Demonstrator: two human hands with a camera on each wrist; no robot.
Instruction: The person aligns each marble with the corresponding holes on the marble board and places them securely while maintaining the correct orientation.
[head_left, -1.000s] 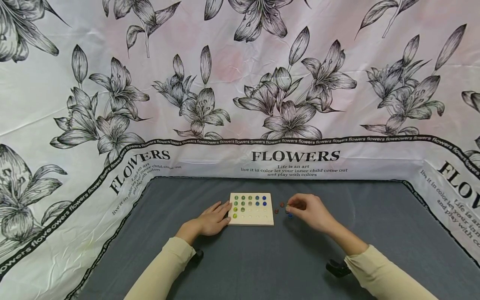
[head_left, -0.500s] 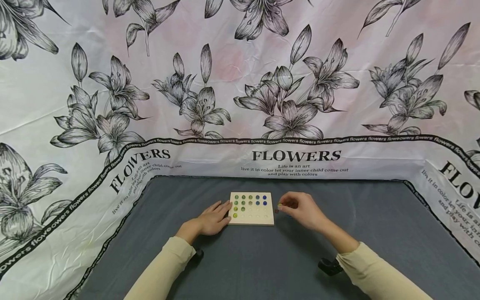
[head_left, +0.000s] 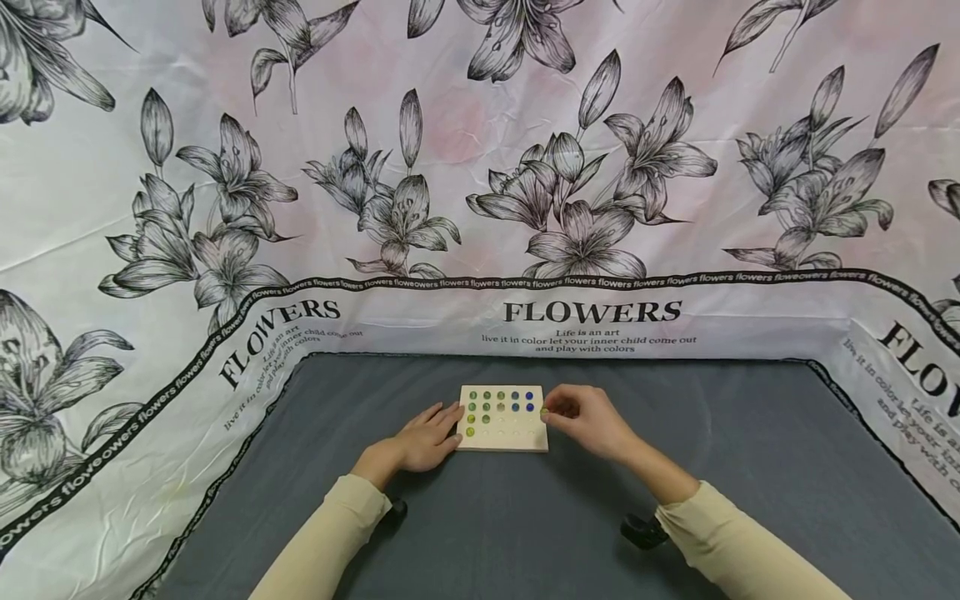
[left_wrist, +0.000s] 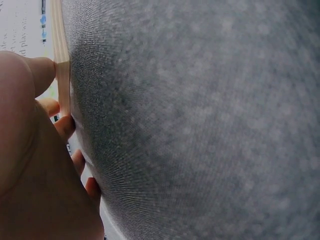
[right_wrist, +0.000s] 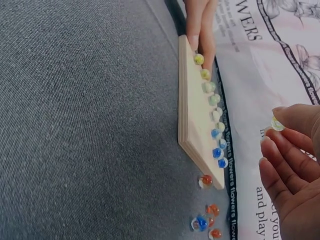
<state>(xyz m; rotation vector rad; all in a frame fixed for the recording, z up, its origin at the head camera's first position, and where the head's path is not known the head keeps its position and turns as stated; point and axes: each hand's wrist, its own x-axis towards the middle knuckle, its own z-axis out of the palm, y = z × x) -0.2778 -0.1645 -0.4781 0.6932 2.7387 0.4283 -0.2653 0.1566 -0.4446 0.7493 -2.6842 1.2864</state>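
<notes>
A pale wooden board [head_left: 517,442] with rows of small hollows lies flat on the grey cloth. Green, blue and yellow glass marbles fill several hollows; the front right hollows hold none. My left hand [head_left: 426,437] lies at the board's left edge, fingers fairly straight, its thumb touching the wood [left_wrist: 64,75] in the left wrist view. Between thumb and fingertips my right hand [head_left: 592,421] pinches a clear marble with yellow-green inside [right_wrist: 277,124], held above the board's right edge.
Right of the board, loose red-orange marbles [right_wrist: 205,181] and a blue marble [right_wrist: 199,223] lie on the grey cloth [head_left: 465,533]; the right hand hides them in the head view. A flower-printed curtain [head_left: 420,325] stands behind the work surface.
My right hand has moved left, from over the loose marbles to the board's right edge, with the pinched marble. My left hand stays where it was.
</notes>
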